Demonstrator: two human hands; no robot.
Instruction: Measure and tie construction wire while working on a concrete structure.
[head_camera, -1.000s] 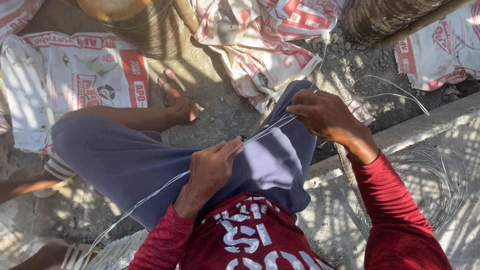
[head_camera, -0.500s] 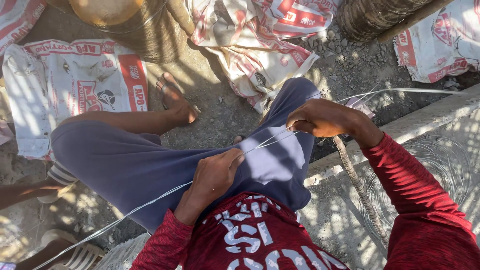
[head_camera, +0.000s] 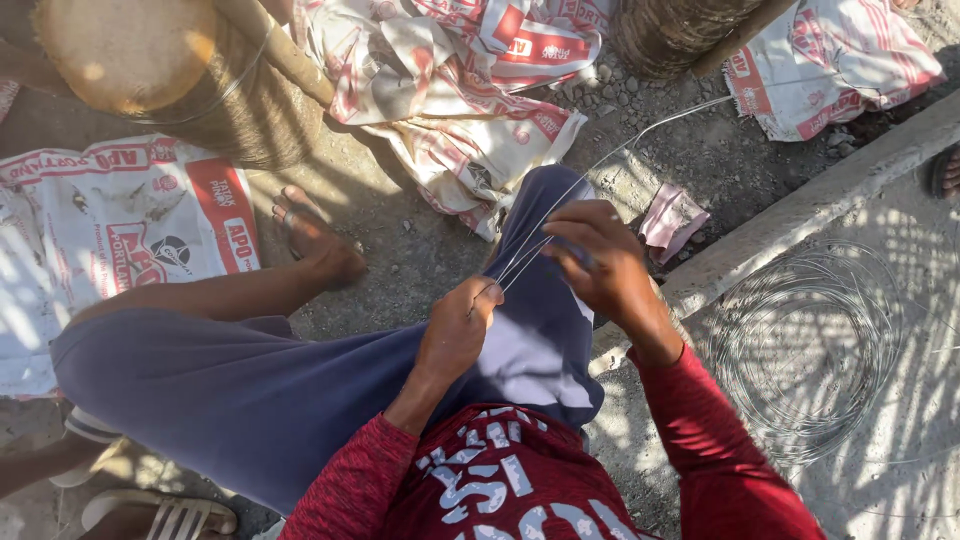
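I sit on the ground in blue shorts (head_camera: 250, 390) and a red long-sleeved shirt. My left hand (head_camera: 458, 328) pinches thin steel wire (head_camera: 640, 135) above my lap. My right hand (head_camera: 600, 262) grips the same strands a short way farther along, close to the left hand. From my right hand the wire runs up and to the right across the gravel. A loose coil of wire (head_camera: 810, 350) lies on the concrete at my right.
Empty cement sacks (head_camera: 120, 230) lie spread on the dirt at the left and at the top (head_camera: 470, 70). A round woven basket (head_camera: 150, 70) stands at top left. A concrete curb (head_camera: 800, 215) runs diagonally at right. My bare foot (head_camera: 315, 240) rests on the ground.
My hands have come closer together on the wire. The long strand that trailed down to the lower left past my left hand is no longer in view.
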